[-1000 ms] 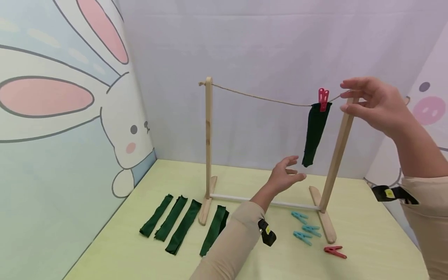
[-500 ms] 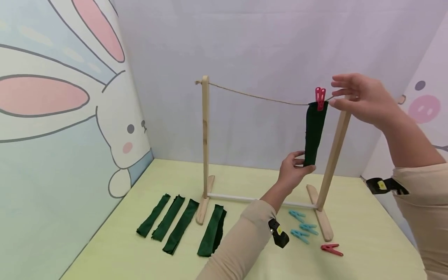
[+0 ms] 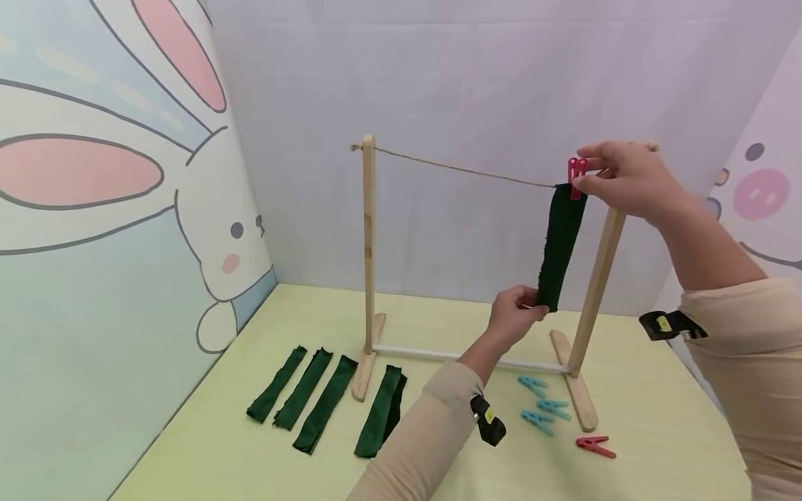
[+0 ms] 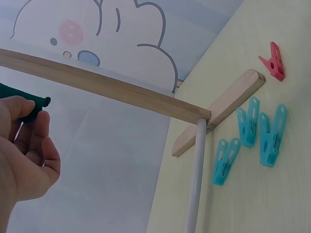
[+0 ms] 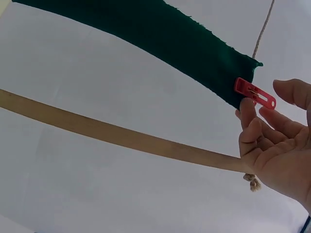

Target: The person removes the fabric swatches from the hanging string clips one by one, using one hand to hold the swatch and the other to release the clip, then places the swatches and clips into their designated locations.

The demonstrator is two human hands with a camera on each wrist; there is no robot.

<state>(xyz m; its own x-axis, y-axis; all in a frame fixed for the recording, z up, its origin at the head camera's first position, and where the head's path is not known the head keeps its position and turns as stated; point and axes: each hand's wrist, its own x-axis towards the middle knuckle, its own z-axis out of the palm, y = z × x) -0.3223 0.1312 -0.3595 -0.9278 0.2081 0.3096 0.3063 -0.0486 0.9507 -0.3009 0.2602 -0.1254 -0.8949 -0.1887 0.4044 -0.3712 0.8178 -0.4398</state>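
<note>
A dark green cloth strip [image 3: 562, 240] hangs from the rope [image 3: 464, 169] of a wooden stand, near its right post [image 3: 599, 292]. A red clothespin [image 5: 255, 93] clips the strip's top edge to the rope. My left hand [image 3: 510, 318] pinches the strip's lower end between thumb and fingers; the left wrist view shows the same grip on the green cloth [image 4: 22, 93]. Up at the clothespin is my right hand [image 3: 633, 179]. In the right wrist view its fingertips touch around the clothespin and cloth edge, while the thumb [image 5: 291, 91] stands apart from them.
Several green strips [image 3: 324, 407] lie on the yellow table at the left. Blue clothespins [image 3: 539, 421] and another red clothespin [image 3: 595, 446] lie beside the stand's right foot [image 3: 583, 403]. A white bar [image 3: 413, 353] joins the feet. Rabbit artwork [image 3: 207, 229] covers the left wall.
My left hand has reached the hanging strip and now pinches its lower end. My right hand has moved left from the post top to the red clothespin.
</note>
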